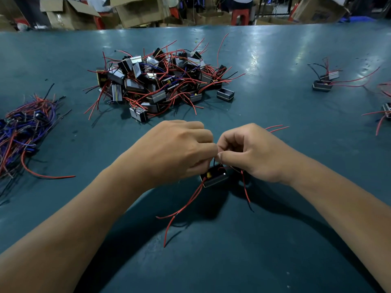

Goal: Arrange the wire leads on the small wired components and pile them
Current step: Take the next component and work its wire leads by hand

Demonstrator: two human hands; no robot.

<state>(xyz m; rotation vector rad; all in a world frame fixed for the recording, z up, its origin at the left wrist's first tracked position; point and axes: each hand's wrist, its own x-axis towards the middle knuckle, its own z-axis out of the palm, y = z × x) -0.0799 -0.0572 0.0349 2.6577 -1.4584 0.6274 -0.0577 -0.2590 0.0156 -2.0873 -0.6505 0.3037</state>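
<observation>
A small black box-shaped wired component hangs just above the green table, between my two hands. My left hand grips its left side with curled fingers. My right hand pinches its wire leads just above the box. Red leads trail from the component down toward me, and two red tips stick out behind my right hand. A big heap of the same components with red, black and blue leads lies further back at centre.
A bundle of blue, red and black wires lies at the left edge. Two components sit at the far right, another at the right edge. One single black box stands right of the heap. Cardboard boxes stand beyond the table.
</observation>
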